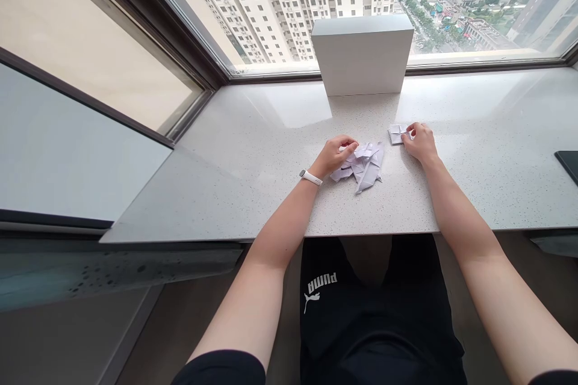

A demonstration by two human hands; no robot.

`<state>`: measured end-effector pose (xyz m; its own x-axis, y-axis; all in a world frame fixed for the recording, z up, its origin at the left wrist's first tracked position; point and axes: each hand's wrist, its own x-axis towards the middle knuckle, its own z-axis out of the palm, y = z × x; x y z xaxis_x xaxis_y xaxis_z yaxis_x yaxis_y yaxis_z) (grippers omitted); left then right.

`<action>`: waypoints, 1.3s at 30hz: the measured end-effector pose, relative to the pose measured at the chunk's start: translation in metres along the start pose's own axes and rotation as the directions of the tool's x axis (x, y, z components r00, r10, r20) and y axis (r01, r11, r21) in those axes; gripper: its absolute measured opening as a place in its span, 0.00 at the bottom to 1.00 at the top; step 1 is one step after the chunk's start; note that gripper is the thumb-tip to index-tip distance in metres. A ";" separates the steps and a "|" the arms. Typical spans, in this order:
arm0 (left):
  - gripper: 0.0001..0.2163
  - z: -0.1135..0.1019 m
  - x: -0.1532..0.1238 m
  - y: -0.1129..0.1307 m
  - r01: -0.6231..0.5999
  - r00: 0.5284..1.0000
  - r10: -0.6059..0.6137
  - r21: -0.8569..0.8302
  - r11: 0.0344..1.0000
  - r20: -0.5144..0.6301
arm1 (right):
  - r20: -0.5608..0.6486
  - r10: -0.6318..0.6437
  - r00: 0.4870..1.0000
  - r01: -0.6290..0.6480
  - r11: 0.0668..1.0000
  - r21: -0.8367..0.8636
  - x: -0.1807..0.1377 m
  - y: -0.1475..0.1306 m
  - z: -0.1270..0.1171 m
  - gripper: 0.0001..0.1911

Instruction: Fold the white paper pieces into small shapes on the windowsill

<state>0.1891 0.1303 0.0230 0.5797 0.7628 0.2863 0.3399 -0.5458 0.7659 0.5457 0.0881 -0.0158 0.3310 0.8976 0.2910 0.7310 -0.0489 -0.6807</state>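
A small pile of folded white paper pieces (366,165) lies on the pale speckled counter (253,186) in front of me. My left hand (335,154), with a white band on its wrist, rests at the pile's left edge, fingers curled and pinching one of the pieces. My right hand (419,139) lies a little to the right, its fingertips closed on a single small folded paper square (397,132) that sits apart from the pile.
A white rectangular box (363,57) stands upright at the back against the window. A dark flat object (569,163) pokes in at the right edge. The counter's front edge runs just above my lap.
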 end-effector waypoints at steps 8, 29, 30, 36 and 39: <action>0.23 -0.020 0.005 -0.016 0.030 0.996 -0.027 0.033 0.999 -0.090 | -0.031 0.018 0.999 -0.018 1.000 0.006 -0.005 -0.021 -0.011 0.06; 0.33 -0.038 -0.001 -0.003 0.031 0.958 -0.051 0.072 0.997 0.281 | 0.349 -0.465 0.813 0.408 0.884 0.228 -0.053 -0.086 0.002 0.14; 0.34 -0.035 -0.001 -0.001 0.010 0.963 -0.031 0.079 0.997 0.268 | 0.339 -0.456 0.823 0.405 0.889 0.213 -0.052 -0.085 0.003 0.13; 0.36 -0.021 -0.004 0.003 -0.039 0.968 0.008 0.118 0.992 0.249 | 0.340 -0.425 0.839 0.394 0.905 0.158 -0.051 -0.085 0.003 0.09; 0.34 -0.018 -0.004 0.003 -0.058 0.965 0.024 0.122 0.991 0.260 | 0.366 -0.435 0.823 0.404 0.901 0.160 -0.051 -0.086 0.002 0.10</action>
<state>0.1750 0.1319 0.0346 0.7605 0.6329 0.1454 0.3936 -0.6273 0.6720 0.4644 0.0471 0.0263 -0.2638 0.9203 0.2890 0.6967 0.3890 -0.6028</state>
